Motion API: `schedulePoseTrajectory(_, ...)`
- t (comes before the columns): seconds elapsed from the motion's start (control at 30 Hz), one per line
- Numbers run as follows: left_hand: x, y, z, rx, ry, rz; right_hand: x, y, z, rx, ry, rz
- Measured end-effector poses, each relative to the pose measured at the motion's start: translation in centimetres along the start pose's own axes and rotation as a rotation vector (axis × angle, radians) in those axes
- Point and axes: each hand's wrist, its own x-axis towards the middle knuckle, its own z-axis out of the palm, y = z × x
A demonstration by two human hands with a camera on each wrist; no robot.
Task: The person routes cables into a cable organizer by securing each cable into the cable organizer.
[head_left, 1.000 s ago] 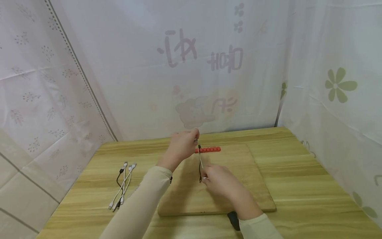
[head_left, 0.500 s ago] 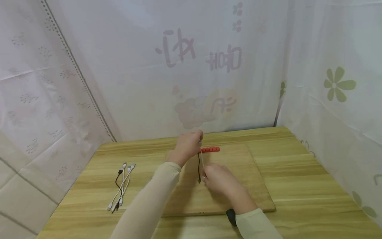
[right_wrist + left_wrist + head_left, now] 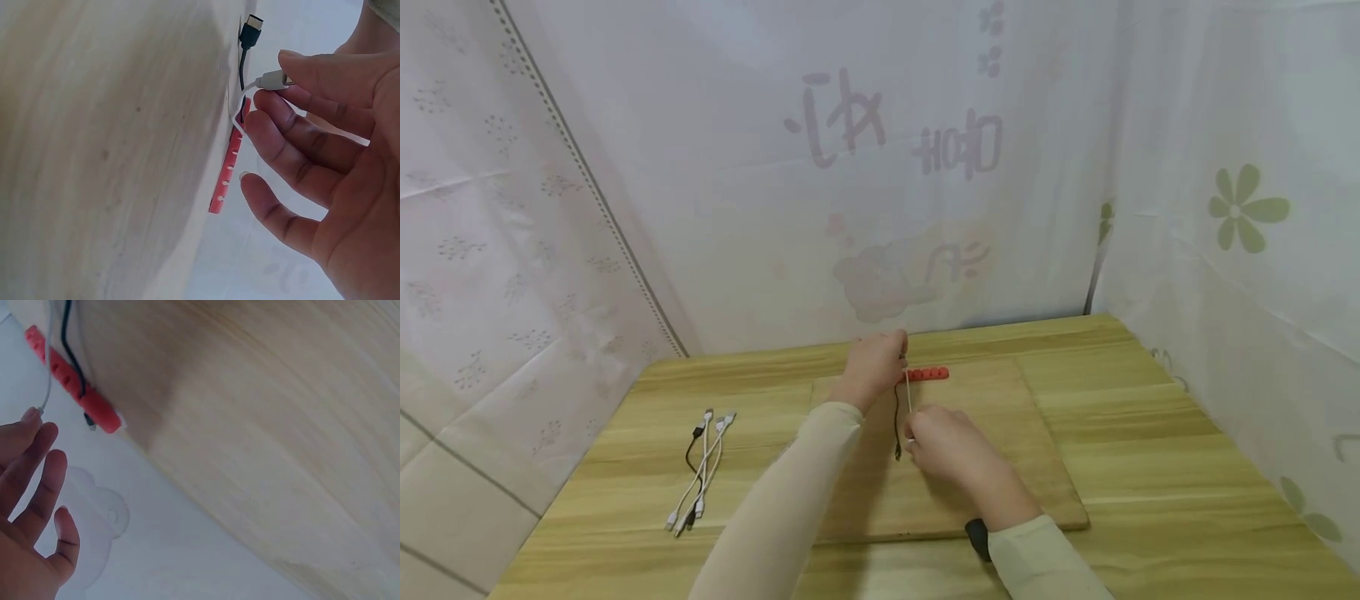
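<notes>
A red cable holder with several slots lies at the far edge of a wooden board. A black charging cable sits in a slot near one end of it, its plug pointing up in the right wrist view. Over the holder, my left hand pinches one end of a white charging cable between thumb and forefinger. Nearer to me, my right hand pinches that cable's white plug, other fingers loosely curled. The white cable runs taut between both hands, above the holder; whether it touches a slot is unclear.
To the left, several white and black charging cables lie in a loose pile on the wood-grain table. A patterned curtain hangs behind the table's far edge. A black strap shows at the right wrist.
My left hand has moved slightly right, over the left end of the red holder, and now hides the black cable's far plug. The right hand stays nearly in place, still pinching the white plug.
</notes>
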Motion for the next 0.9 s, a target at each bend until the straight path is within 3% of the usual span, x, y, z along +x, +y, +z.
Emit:
schedulePoseTrajectory(0.3, 0.5, -0.5, 1.1, 0.065, 0.024, -0.016, 0.1, -0.4, 1.3, -0.058, 0.018, -0.019)
schedulePoseTrajectory(0.53, 0.9, -0.4, 1.6, 0.09, 0.025, 0.006, -0.1, -0.4, 1.9, -0.116, 0.041, -0.03)
schedulePoseTrajectory(0.9, 1.2, -0.2, 2.1, 0.129, 0.024, -0.014, 0.0, -0.5, 2.2, -0.117, 0.032, -0.036)
